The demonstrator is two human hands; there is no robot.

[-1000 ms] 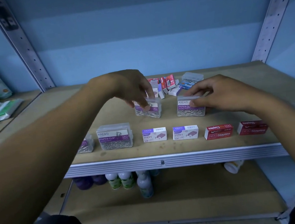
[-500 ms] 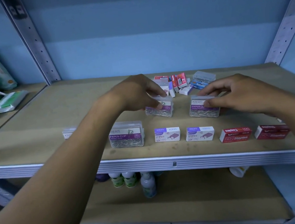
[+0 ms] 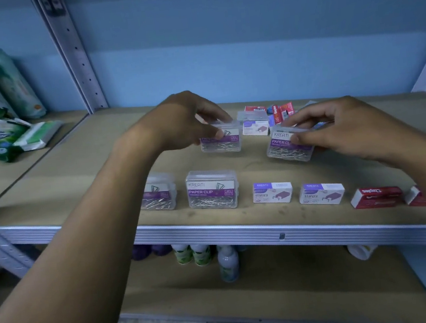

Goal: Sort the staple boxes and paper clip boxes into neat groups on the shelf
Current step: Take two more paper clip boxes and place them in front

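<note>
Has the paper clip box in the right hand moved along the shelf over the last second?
No. The paper clip box in the right hand still sits just behind the two white staple boxes.

- The shelf under my arms looks like matt brown fibreboard, scuffed near its front, edged with a ribbed, pale metal strip.
- The paper clip boxes are clear, glossy plastic with printed paper labels; shiny metal clips show through.
- The white staple boxes and red staple boxes look like smooth printed card.
- The perforated uprights are painted metal.
- The wipe packs are glossy plastic film.
</note>
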